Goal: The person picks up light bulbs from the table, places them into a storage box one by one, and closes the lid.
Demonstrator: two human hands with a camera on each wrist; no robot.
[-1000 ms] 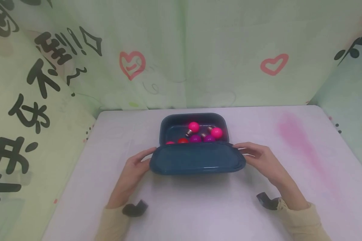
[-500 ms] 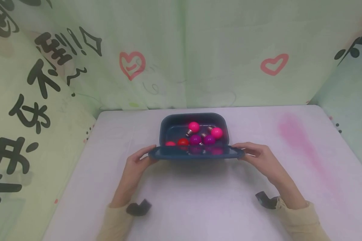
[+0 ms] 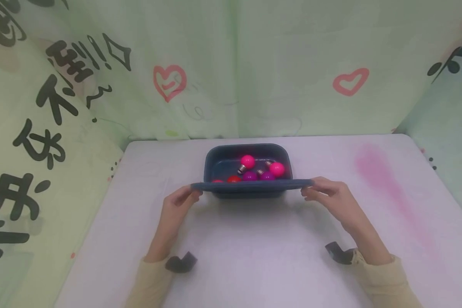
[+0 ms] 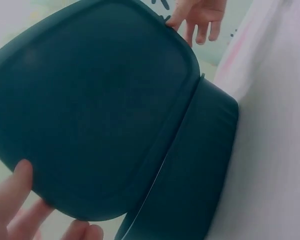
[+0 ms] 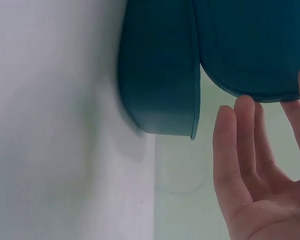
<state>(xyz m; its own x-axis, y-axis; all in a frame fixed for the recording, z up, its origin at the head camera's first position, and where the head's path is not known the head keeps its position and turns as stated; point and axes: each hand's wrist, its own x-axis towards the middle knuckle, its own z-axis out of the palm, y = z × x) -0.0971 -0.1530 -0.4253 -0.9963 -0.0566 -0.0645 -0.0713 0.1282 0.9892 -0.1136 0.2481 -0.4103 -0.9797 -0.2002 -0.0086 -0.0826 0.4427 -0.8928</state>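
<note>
A dark blue box lid point(image 3: 252, 185) is held level by both hands, seen almost edge-on in the head view, above the near rim of a dark blue box point(image 3: 215, 150). My left hand point(image 3: 175, 211) pinches its left end and my right hand point(image 3: 336, 203) its right end. In the left wrist view the lid's broad face point(image 4: 90, 110) stands at an angle to the box wall point(image 4: 195, 160), touching or very close to its rim. Inside the box lie several light bulbs, among them a pink bulb point(image 3: 277, 169), a red bulb point(image 3: 234, 179) and a purple bulb point(image 3: 250, 176). The lid hides the box's near part.
The box stands on a white-covered table point(image 3: 246, 265), near its back edge. A pale green curtain point(image 3: 254, 77) with drawn hearts hangs behind, and printed cloth walls close off both sides. A pink stain point(image 3: 381, 175) marks the cover at right.
The lid has tilted from showing its broad face to nearly edge-on, its near edge rising as both hands turned it. The box and bulbs have stayed in place.
</note>
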